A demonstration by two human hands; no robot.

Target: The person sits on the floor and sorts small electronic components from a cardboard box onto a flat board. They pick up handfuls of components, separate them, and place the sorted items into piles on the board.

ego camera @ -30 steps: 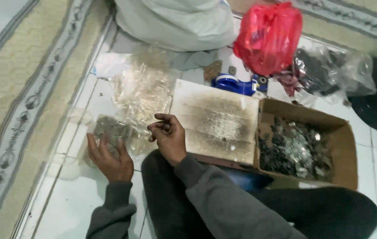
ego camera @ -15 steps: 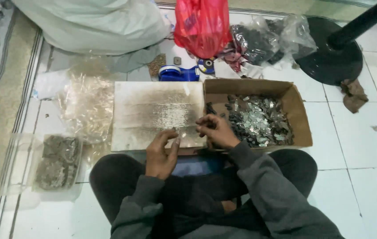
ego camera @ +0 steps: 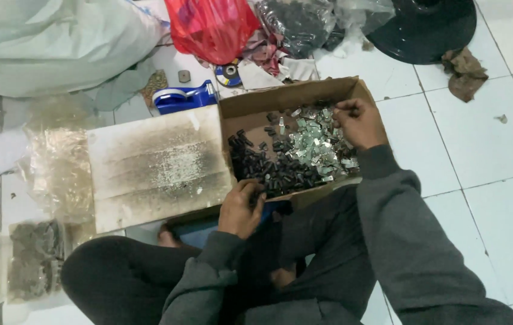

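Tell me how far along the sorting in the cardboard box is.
Looks done: the dark pieces lie mostly at one end of the brown cardboard box, the silvery metal pieces at the other. In hand: the right hand reaches into the silvery heap; the left hand rests on the box's near edge. Left: both heaps mingle in the middle.

Box (ego camera: 250, 108): matt brown cardboard. Parts (ego camera: 313, 141): shiny metal, others dull black. Board (ego camera: 157, 165): rough, soot-stained. Floor (ego camera: 485, 150): glossy white tile. Bag (ego camera: 211, 27): glossy red plastic.
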